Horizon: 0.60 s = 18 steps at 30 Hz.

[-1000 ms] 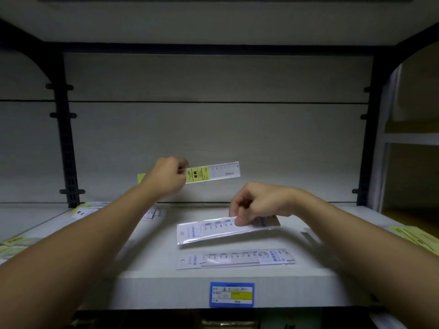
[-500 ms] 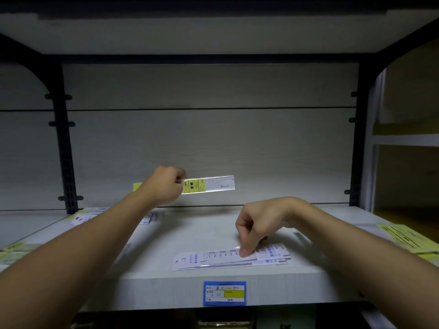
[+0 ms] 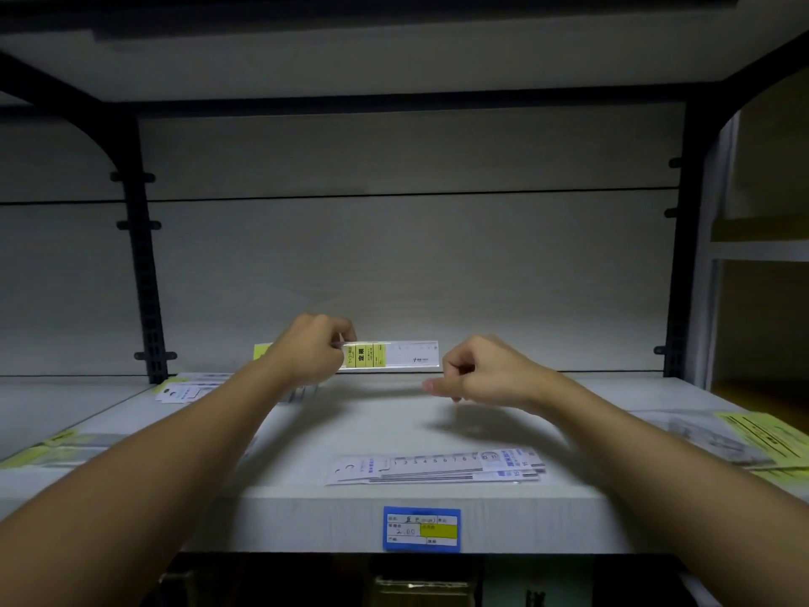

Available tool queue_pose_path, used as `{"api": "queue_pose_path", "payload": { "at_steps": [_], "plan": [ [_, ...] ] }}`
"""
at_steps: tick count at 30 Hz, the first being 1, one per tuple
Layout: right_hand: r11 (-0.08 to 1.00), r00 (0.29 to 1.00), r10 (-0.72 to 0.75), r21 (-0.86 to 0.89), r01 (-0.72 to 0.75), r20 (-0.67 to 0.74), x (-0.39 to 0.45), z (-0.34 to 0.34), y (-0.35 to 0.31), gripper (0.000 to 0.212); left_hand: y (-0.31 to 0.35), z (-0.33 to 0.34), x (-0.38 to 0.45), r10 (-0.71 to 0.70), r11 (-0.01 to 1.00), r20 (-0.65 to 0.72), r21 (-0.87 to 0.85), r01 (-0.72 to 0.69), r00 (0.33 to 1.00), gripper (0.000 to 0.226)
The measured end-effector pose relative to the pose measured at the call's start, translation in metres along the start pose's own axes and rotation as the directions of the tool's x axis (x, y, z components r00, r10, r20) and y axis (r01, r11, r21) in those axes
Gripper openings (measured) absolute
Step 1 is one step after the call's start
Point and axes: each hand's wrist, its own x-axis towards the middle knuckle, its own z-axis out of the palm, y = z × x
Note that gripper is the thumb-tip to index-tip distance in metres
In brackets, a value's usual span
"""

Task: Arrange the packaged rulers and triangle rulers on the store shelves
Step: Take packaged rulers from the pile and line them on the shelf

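My left hand (image 3: 313,350) pinches a packaged ruler with a yellow label (image 3: 392,354), held level above the back of the white shelf (image 3: 306,514). A small stack of white packaged rulers (image 3: 437,466) lies flat near the shelf's front edge. My right hand (image 3: 479,372) hovers above the shelf, just right of the held ruler's end and behind the stack, its fingers loosely curled and holding nothing.
More packaged rulers (image 3: 184,389) lie at the back left of the shelf. Yellow-labelled packs lie at the left (image 3: 48,449) and right (image 3: 761,435) edges. A blue price tag (image 3: 421,528) is on the shelf front. Black uprights (image 3: 144,273) frame the bay.
My right hand let go of the white ruler on the front stack and rose toward the held ruler. My left hand still holds the yellow-labelled ruler, now a little further right.
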Motion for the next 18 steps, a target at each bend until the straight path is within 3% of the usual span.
{"api": "queue_pose_path", "payload": {
  "at_steps": [7,12,18],
  "plan": [
    [0.999,0.988,-0.002,-0.046,-0.005,-0.157,0.024,0.019,-0.020,0.046,-0.030,-0.024,-0.022,-0.037,0.999,0.080,0.009,0.037,0.996,0.031],
    [0.996,0.973,0.003,-0.081,-0.022,-0.229,0.051,0.046,-0.054,0.044,-0.076,-0.059,-0.041,-0.083,0.996,0.308,0.009,0.084,0.948,0.028],
    [0.996,0.939,0.024,-0.072,-0.052,-0.344,0.088,0.089,-0.104,0.043,-0.135,-0.083,-0.056,-0.084,0.988,0.457,-0.078,0.134,0.886,0.020]
  ]
}}
